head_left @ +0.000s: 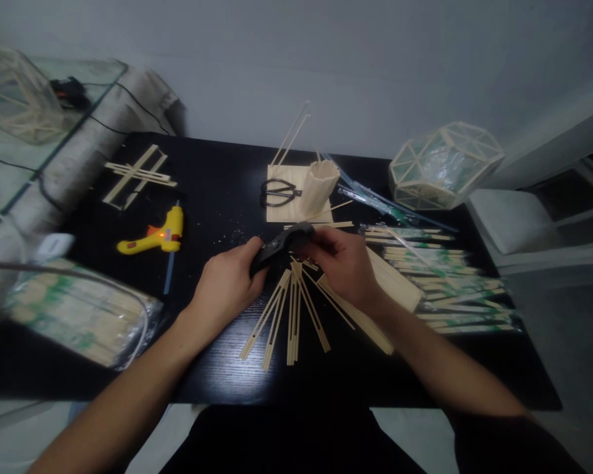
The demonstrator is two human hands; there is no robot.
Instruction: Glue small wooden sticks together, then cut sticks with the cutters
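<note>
My left hand point(231, 275) is closed around the near end of a black curved tool point(279, 249), whose exact kind I cannot make out. At the tool's far end, my right hand point(344, 263) has its fingers pinched together; whatever lies between them is hidden. Below the hands, several split wooden chopsticks point(292, 322) fan out on the black table point(217, 378). Beyond them stand a cup made of sticks point(319, 189) and a square wooden base point(284, 214) with black-handled scissors point(279, 193) on it.
A yellow glue gun point(153, 238) with its light on lies left, near crossed sticks point(137, 174). Packaged chopsticks point(79, 313) lie at the left; more wrapped chopsticks point(454, 283) spread at the right. A faceted stick-framed lantern point(445, 168) stands back right. A cable point(69, 268) crosses the left side.
</note>
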